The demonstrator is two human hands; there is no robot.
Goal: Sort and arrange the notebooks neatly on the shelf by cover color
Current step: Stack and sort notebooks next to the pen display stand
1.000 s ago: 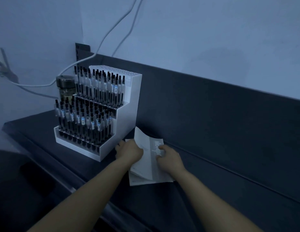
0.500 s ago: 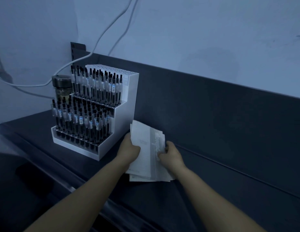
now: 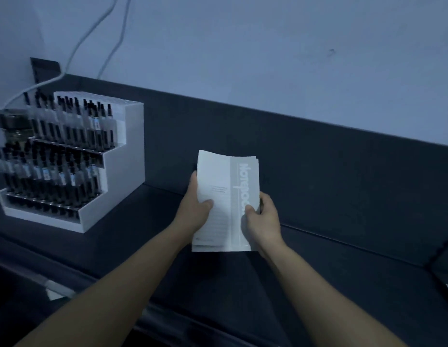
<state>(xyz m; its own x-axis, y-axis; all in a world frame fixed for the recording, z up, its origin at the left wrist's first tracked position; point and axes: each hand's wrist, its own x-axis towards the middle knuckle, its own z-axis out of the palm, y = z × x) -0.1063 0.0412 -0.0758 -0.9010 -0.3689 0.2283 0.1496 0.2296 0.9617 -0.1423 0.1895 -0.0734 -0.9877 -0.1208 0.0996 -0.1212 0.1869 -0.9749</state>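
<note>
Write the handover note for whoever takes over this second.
Left grip: holds the left edge of the notebook stack, thumb on the top cover.
Right grip: pinches its right edge.
Stack: white and grey covers, tilted up above the dark shelf, right of the pen display stand.
Done: notebooks gathered, edges roughly squared.
Left: set them down neatly; sorting by color not visibly started.

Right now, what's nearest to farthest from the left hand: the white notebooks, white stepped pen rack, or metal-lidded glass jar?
1. White notebooks: held in the left hand.
2. White stepped pen rack: to its left.
3. Metal-lidded glass jar: behind the rack, far left.
</note>
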